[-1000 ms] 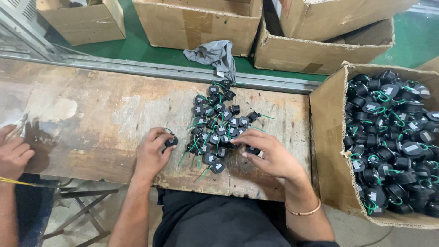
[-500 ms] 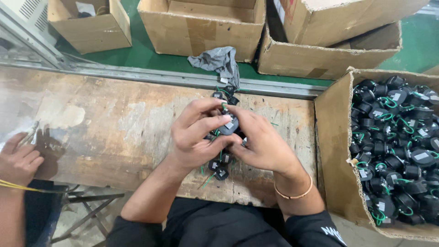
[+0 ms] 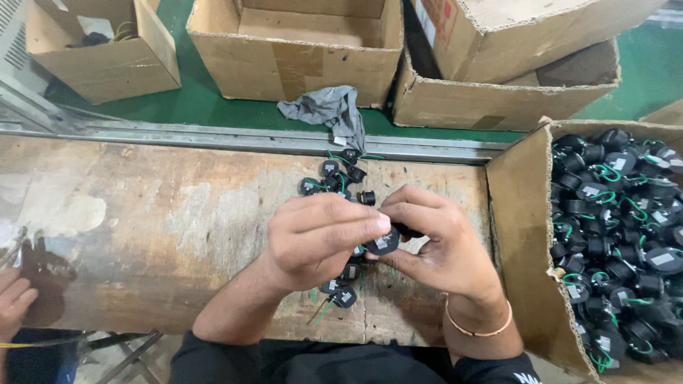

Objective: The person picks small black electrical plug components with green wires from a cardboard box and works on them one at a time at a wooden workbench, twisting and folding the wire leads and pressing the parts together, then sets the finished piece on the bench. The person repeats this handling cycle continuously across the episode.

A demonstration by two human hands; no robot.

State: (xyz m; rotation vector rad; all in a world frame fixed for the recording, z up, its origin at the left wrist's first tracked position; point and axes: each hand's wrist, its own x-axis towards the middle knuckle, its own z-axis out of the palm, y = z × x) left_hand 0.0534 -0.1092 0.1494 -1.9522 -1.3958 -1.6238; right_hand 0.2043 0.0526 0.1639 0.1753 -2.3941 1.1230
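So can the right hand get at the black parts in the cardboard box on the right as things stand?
Probably yes. The box is open-topped and sits just beside the right hand, with nothing between them. But that hand and the left hand are both pinching a small black part, so it would have to let go first.

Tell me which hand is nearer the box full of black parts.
Right. The right hand is just left of the box, close to its wall. The left hand is farther left, beyond the right hand.

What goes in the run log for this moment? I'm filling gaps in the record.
left hand: pinching small black round part | right hand: on same part | pile of black parts on wooden bench | carton of parts at right
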